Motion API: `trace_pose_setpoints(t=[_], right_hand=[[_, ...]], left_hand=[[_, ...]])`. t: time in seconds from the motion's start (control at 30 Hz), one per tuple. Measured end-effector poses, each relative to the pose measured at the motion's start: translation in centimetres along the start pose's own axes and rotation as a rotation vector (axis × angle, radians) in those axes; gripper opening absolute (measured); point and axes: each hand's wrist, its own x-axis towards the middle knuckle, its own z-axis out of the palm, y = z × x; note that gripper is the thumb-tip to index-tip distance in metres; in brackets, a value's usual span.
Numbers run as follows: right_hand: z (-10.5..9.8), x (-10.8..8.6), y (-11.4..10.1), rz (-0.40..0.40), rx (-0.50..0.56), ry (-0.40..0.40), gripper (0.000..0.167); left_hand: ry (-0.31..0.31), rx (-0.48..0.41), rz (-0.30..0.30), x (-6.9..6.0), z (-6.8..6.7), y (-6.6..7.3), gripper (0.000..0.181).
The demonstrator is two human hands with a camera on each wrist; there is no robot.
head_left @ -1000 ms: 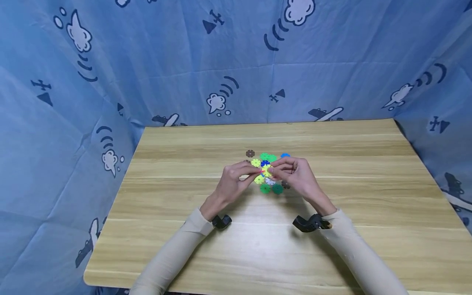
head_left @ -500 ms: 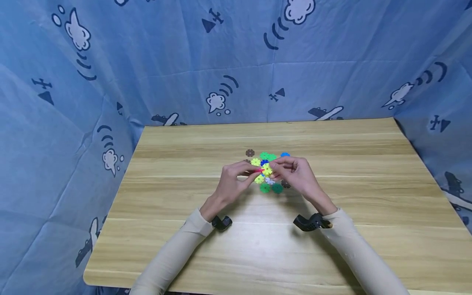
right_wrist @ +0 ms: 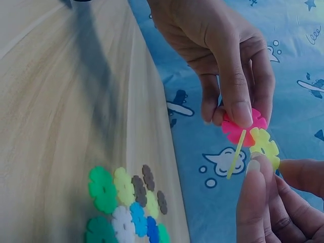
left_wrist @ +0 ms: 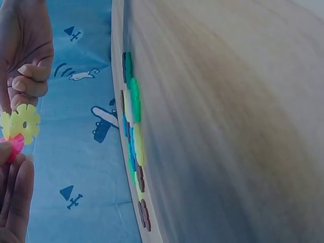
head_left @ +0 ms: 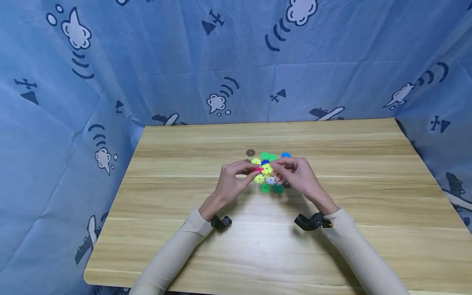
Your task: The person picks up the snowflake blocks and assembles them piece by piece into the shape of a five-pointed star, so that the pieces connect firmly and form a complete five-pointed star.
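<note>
My left hand [head_left: 232, 182] pinches a pink notched disc [right_wrist: 234, 130] between thumb and fingers. Thumb and fingertips of my right hand [head_left: 300, 178] pinch a yellow notched disc [right_wrist: 264, 148], whose edge meets the pink one. A second yellow disc [right_wrist: 237, 154], seen edge-on in the right wrist view, also touches the pink disc. In the left wrist view the yellow disc [left_wrist: 25, 124] and the pink disc [left_wrist: 15, 144] show between the two hands, held above the table.
Below and around the hands, several loose notched discs lie flat on the wooden table [head_left: 166, 164]: green [head_left: 265, 188], brown [head_left: 250, 153], white [right_wrist: 123, 224], blue [head_left: 285, 155] and yellow [head_left: 259, 179]. A patterned blue curtain [head_left: 243, 49] hangs behind and at both sides.
My right thumb and fingers have shifted slightly on the yellow disc, which shows more fully. More of the pink disc is visible at my left fingertips. Both hands stay in nearly the same place.
</note>
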Motion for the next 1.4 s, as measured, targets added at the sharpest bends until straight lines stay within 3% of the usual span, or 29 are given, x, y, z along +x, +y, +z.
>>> trace_pose_setpoints(t=[0.5,0.63,0.9,1.13,1.4], right_hand=[[-0.4,-0.1,1.1,0.023,-0.051,0.004,0.033],[-1.1,-0.1,1.9,0.022,-0.116,0.027,0.036],[-2.4,-0.4,4.1,0.001,-0.429,0.019,0.02],[-2.6,-0.7,5.4,0.027,-0.528,0.0,0.031],[-2.5,-0.8,6.2,0.054,-0.554,-0.028,0.036]], left_hand=[[-0.004,0.014,0.003,-0.3,0.2,-0.5,0.012],[-0.002,0.014,-0.018,-0.5,0.1,-0.7,0.013],[0.0,0.028,-0.064,-1.1,0.0,-1.1,0.015],[0.004,0.032,-0.061,-1.3,-0.1,-1.4,0.015],[0.005,0.055,-0.081,-1.6,-0.1,-1.4,0.02]])
